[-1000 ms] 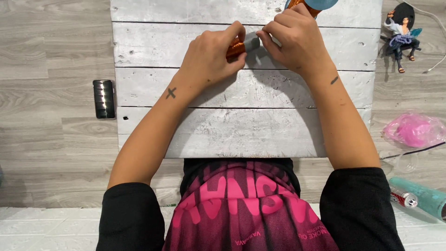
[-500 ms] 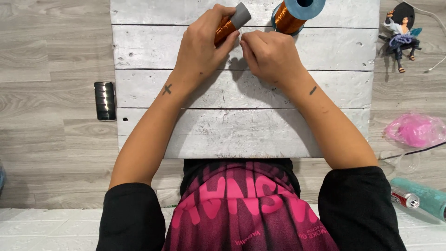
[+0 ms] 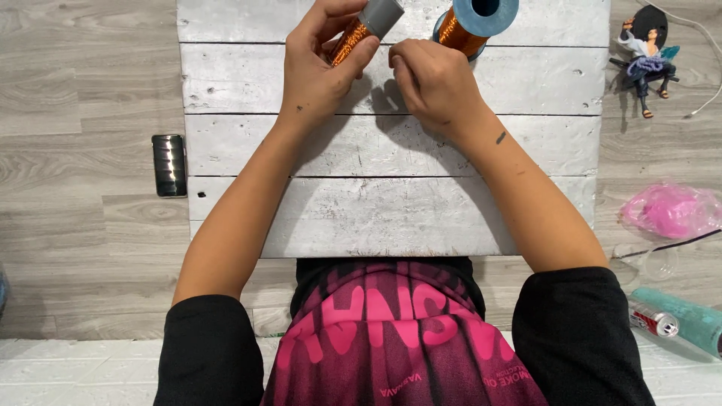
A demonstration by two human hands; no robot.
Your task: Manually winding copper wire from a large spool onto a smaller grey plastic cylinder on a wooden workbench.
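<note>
Copper-wound tube (image 3: 359, 31) pinched in your left hand (image 3: 320, 71); right hand (image 3: 432, 86) beside it, fingertips pressed together; blue spool (image 3: 475, 21) just right of tube; phone (image 3: 169, 165) well left.

Copper wire spool (image 3: 475, 21) cut by top edge (wire strand invisible).

black phone (image 3: 169, 165), figurine (image 3: 648, 56), pink bag (image 3: 671, 210)

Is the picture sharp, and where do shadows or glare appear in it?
Head view: mostly sharp; the hands cast soft shadows on the white board below the right hand; the phone shows a bright reflection; the left hand holds a copper-wound tube, slightly soft at the top edge.
</note>
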